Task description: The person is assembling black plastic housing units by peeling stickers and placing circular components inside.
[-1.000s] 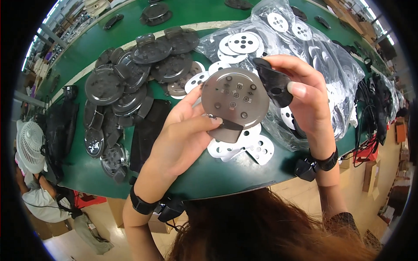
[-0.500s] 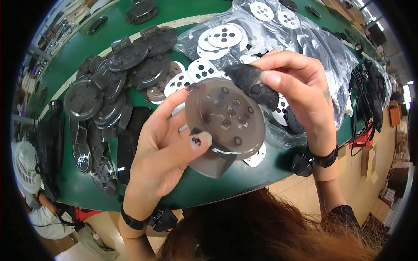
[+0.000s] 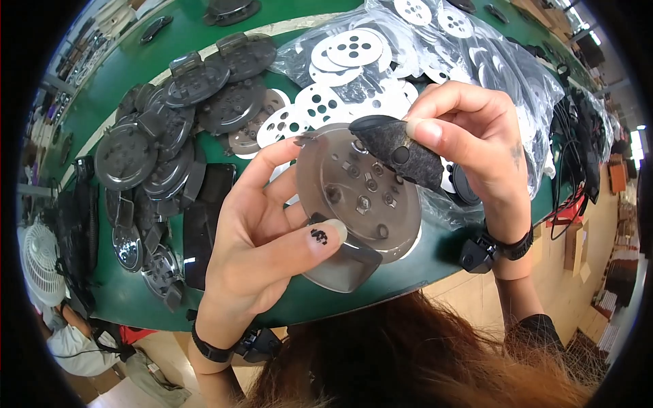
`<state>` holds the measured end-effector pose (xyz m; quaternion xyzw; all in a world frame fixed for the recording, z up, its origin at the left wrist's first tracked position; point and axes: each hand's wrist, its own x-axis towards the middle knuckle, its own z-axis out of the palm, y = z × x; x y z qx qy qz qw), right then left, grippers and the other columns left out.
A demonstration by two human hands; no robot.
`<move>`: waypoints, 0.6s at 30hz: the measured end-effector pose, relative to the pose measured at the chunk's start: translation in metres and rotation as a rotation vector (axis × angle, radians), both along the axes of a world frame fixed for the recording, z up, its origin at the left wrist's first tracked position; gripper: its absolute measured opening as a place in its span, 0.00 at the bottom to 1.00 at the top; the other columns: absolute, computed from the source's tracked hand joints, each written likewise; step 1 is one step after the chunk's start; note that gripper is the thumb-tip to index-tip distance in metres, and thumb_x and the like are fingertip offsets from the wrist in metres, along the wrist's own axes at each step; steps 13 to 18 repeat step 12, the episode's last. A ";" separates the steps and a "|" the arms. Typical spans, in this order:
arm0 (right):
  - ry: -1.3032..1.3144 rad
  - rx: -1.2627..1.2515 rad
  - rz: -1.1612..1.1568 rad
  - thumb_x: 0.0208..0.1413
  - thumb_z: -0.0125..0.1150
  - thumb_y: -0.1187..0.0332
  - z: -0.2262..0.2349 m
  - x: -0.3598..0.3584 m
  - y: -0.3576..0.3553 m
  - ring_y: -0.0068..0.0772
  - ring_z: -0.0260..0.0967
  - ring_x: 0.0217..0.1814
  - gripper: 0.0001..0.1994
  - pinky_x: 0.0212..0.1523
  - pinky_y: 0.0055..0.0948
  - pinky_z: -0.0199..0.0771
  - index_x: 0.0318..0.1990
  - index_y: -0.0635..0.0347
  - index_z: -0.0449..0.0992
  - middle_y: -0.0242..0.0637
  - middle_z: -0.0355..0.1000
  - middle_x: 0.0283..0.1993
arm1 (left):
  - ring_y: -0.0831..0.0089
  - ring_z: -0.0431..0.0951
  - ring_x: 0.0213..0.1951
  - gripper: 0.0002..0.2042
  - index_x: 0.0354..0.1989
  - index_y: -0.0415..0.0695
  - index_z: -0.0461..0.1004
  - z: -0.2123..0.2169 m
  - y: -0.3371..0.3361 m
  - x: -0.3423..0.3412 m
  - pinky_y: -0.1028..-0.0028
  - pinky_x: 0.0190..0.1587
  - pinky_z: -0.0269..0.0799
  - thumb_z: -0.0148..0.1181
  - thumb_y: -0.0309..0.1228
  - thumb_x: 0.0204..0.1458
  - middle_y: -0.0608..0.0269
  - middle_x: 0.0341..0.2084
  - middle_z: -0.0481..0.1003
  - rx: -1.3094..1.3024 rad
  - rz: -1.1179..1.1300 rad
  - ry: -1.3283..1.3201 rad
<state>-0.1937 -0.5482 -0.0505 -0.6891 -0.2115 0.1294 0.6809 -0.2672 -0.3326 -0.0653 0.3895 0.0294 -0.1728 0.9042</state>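
Note:
My left hand (image 3: pixel 255 251) is closed on a smoky, see-through plastic disc (image 3: pixel 350 194) with small raised studs and a squared tab at its lower edge. The thumb presses near the tab, and the fingers reach round behind. In my right hand (image 3: pixel 479 136) a dark, fuzzy pad (image 3: pixel 418 160) with round holes is pinched between thumb and fingers. The pad looks bent and overlaps the disc's upper right edge in view; whether the two touch I cannot tell. Both are held above the green table (image 3: pixel 286 307).
More smoky discs (image 3: pixel 129 156) are heaped on the left, beside a dark flat phone-like slab (image 3: pixel 209 228). White discs with holes (image 3: pixel 355 47) lie beyond my hands, many inside a clear plastic bag (image 3: pixel 486 68). Black cables (image 3: pixel 564 136) hang at the right; a white fan (image 3: pixel 42 262) stands far left.
The smoky disc has shifted slightly right and down with my left hand. In my right hand the dark pad has turned, showing more of its fuzzy side and a hole.

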 end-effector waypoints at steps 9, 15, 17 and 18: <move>-0.105 -0.008 0.036 0.48 0.62 0.74 -0.007 0.006 -0.001 0.20 0.69 0.35 0.06 0.39 0.19 0.68 0.32 0.67 0.78 0.35 0.75 0.31 | 0.60 0.69 0.52 0.36 0.59 0.30 0.50 0.000 -0.004 -0.001 0.65 0.56 0.65 0.58 0.29 0.39 0.45 0.50 0.65 0.188 -0.013 -0.038; -0.179 -0.064 0.084 0.49 0.61 0.73 -0.006 0.006 -0.004 0.22 0.70 0.35 0.06 0.39 0.20 0.68 0.33 0.66 0.78 0.37 0.75 0.32 | 0.63 0.68 0.53 0.31 0.57 0.34 0.52 -0.003 0.000 0.002 0.68 0.54 0.64 0.58 0.17 0.42 0.47 0.52 0.64 0.014 -0.030 0.022; -0.179 -0.064 0.084 0.49 0.61 0.73 -0.006 0.006 -0.004 0.22 0.70 0.35 0.06 0.39 0.20 0.68 0.33 0.66 0.78 0.37 0.75 0.32 | 0.63 0.68 0.53 0.31 0.57 0.34 0.52 -0.003 0.000 0.002 0.68 0.54 0.64 0.58 0.17 0.42 0.47 0.52 0.64 0.014 -0.030 0.022; -0.179 -0.064 0.084 0.49 0.61 0.73 -0.006 0.006 -0.004 0.22 0.70 0.35 0.06 0.39 0.20 0.68 0.33 0.66 0.78 0.37 0.75 0.32 | 0.63 0.68 0.53 0.31 0.57 0.34 0.52 -0.003 0.000 0.002 0.68 0.54 0.64 0.58 0.17 0.42 0.47 0.52 0.64 0.014 -0.030 0.022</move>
